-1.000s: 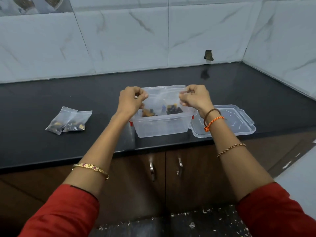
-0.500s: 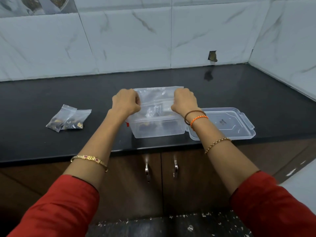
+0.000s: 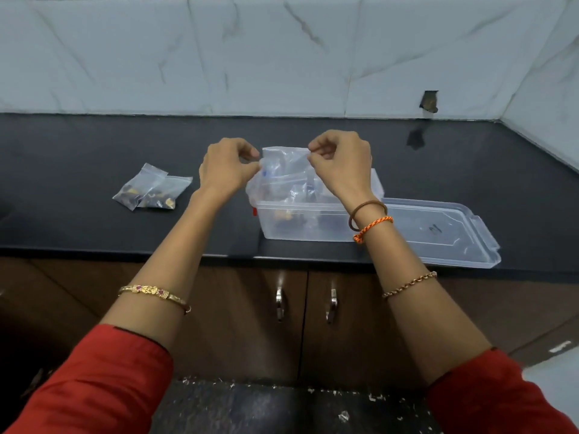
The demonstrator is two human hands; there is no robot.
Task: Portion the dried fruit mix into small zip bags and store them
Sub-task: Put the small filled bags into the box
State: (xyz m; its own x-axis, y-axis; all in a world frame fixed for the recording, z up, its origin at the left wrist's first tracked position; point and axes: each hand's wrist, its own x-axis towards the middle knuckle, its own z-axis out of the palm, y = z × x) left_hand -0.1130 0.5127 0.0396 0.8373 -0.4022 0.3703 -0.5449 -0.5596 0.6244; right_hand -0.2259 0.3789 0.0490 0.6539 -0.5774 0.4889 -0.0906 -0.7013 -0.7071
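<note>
A clear plastic zip bag [image 3: 283, 170] is held up over the clear plastic container [image 3: 300, 223] near the counter's front edge. My left hand [image 3: 227, 166] pinches the bag's top left corner and my right hand [image 3: 340, 164] pinches its top right corner. Dark and orange dried fruit shows through the bag and the container wall; I cannot tell which holds which. Two small filled zip bags [image 3: 152, 191] lie side by side on the black counter [image 3: 78, 151] to the left.
The container's clear lid [image 3: 445, 233] lies flat on the counter just right of it, reaching the front edge. White marble-look tiles form the back and right walls. Brown cabinet doors with metal handles [image 3: 280, 303] sit below the counter.
Both hands have lifted from the container and drawn a little apart, stretching the bag's top edge between them. The view has shifted slightly.
</note>
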